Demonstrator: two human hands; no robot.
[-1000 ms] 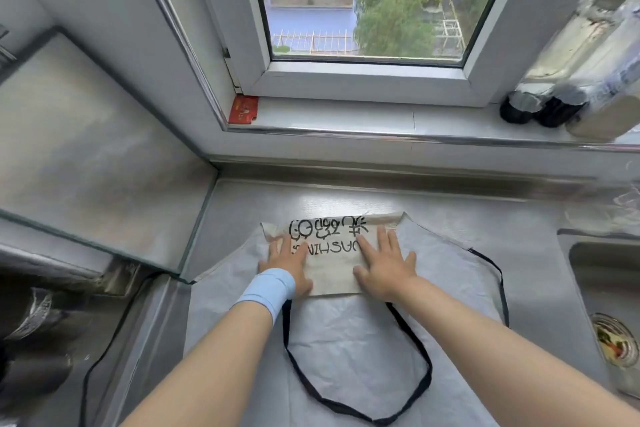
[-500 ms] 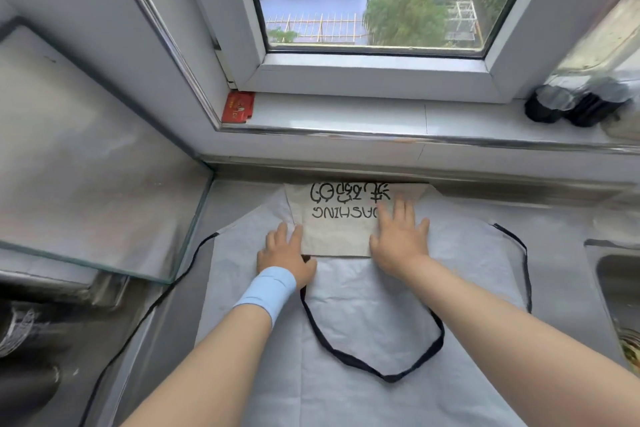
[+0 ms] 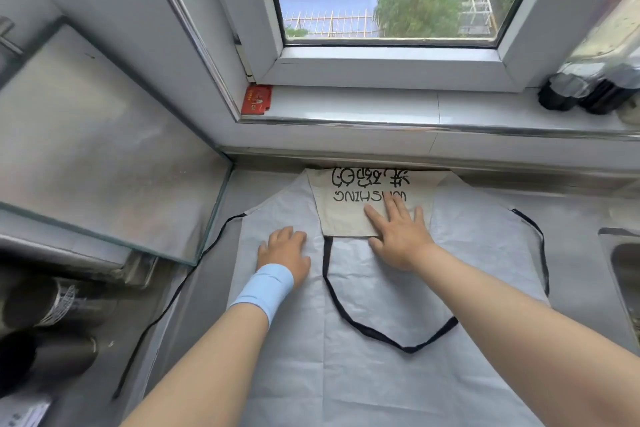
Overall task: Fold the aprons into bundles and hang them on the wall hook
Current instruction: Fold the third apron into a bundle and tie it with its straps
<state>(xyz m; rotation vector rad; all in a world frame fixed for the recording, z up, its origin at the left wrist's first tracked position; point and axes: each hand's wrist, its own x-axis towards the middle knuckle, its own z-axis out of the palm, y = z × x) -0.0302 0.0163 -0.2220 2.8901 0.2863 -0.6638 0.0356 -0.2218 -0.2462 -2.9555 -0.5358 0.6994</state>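
Pale grey, thin sheet-like apron (image 3: 381, 374) lies flat on the steel table (image 3: 571, 218), its top edge against the back wall under the window. The cream printed bib panel (image 3: 346, 215) is turned down over the body, with the black lettering upside down to you.

- Handling, judged by its look: light, limp and creased, with no stiffness. It will likely slide on the steel and any fold will spring open unless pressed. It seems in no way fragile.
- The black neck strap (image 3: 408, 348) loops loose over the apron body. The thin black waist ties trail off left (image 3: 214, 236) and right (image 3: 543, 253), so expect them to snag or dangle.
- Where to take hold: pinch the side edges near the waist ties and bring them inward. Tuck the strap inside before bundling.

Your left hand (image 3: 284, 253), with the light blue wristband (image 3: 265, 291), rests palm-down on grey fabric just left of the cream panel. It grips nothing.

Your right hand (image 3: 398, 236) is spread flat, and its fingers (image 3: 375, 215) lie on the panel's lower right part just below the lettering. They press rather than pinch.

The fabric is under both palms, not between any fingers.
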